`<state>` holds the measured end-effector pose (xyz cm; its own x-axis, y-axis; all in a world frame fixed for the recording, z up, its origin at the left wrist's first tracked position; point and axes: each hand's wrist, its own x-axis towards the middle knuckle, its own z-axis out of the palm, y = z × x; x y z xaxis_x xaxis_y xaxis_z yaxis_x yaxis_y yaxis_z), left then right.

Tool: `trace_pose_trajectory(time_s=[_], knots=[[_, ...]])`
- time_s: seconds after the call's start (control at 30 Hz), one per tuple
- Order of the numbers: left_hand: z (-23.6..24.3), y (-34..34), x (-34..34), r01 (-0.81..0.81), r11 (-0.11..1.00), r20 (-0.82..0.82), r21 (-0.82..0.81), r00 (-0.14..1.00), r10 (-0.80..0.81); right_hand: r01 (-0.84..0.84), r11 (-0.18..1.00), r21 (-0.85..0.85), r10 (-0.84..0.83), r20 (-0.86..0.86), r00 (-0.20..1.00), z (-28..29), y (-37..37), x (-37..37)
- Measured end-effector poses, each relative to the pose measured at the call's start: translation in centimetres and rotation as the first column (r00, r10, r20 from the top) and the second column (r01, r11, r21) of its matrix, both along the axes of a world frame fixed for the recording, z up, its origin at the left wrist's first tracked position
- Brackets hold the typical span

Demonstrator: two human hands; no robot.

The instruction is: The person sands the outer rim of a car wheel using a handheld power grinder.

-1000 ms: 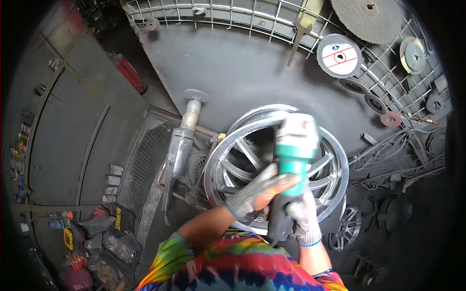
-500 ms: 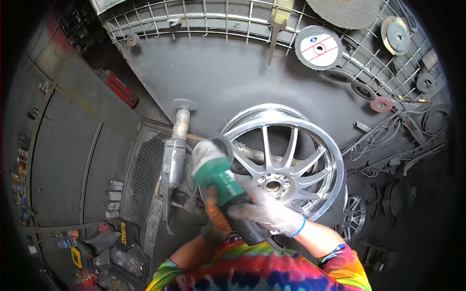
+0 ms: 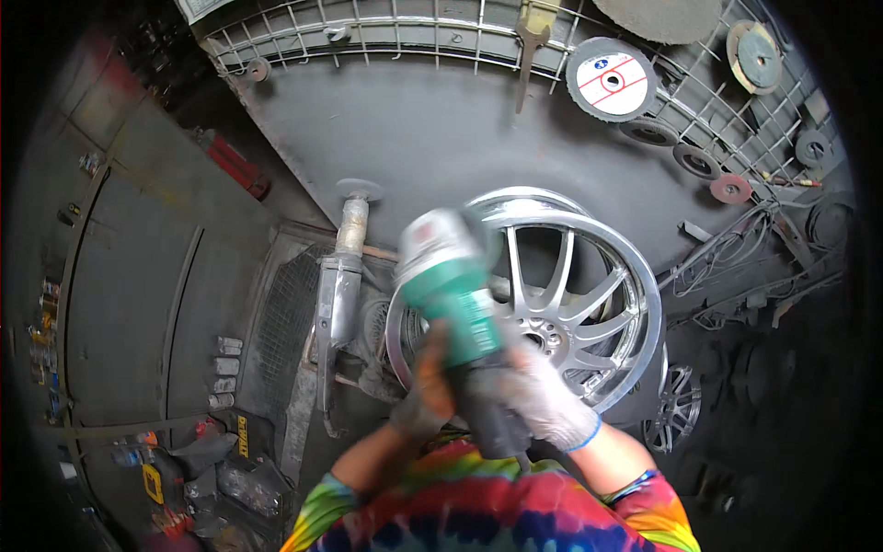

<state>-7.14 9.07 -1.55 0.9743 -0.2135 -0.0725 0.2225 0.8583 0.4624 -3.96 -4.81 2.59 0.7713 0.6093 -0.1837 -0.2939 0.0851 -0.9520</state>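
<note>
Both my gloved hands hold a green and black angle grinder (image 3: 471,322), tilted and somewhat blurred, with its grey head pointing away from me. My left hand (image 3: 430,391), in a glove with an orange patch, is closed on the left side of its body. On the right, my right hand (image 3: 543,391) wraps the black rear part in a pale glove with a blue cuff edge. Beyond and to the right stands a silver multi-spoke car wheel (image 3: 646,336), partly hidden by the grinder and my right hand. The grinder's disc is a blur near the wheel's upper left; contact cannot be told.
Left of the wheel stands a metal tool with a disc on top (image 3: 340,290). A wire rack (image 3: 423,20) along the back carries a wrench (image 3: 528,69) and several abrasive discs (image 3: 614,81). Tangled cables (image 3: 736,253) and another wheel (image 3: 678,409) are at the right.
The grinder has swung right and its head has come up toward the camera, both hands still on it. The whole view has shifted slightly.
</note>
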Motion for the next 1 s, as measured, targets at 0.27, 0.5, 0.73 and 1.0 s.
trace_pose_trajectory(time_s=[0.27,0.5,0.73,1.0], knots=[[-4.3,0.1,-3.4,-0.596,0.595,0.074,0.54,0.737,0.672,-0.235,0.929,-0.286,0.217,-0.094,0.972,-2.5,5.1,-0.9],[-0.8,1.1,3.1,0.239,0.93,0.044,-0.28,0.971,-0.237,0.059,0.998,-0.033,-0.063,-0.131,0.989,1.6,0.1,-0.3],[4.2,-2.8,8.9,0.346,0.816,0.029,0.463,0.914,-0.404,0.567,0.784,0.251,-0.469,-0.358,0.807,-1.1,-1.6,-2.0],[-1.1,1.3,1.0,-0.31,0.95,-0.148,0.04,0.938,0.312,0.028,0.977,0.21,-0.027,-0.01,1.0,-1.3,3.3,-0.6]])
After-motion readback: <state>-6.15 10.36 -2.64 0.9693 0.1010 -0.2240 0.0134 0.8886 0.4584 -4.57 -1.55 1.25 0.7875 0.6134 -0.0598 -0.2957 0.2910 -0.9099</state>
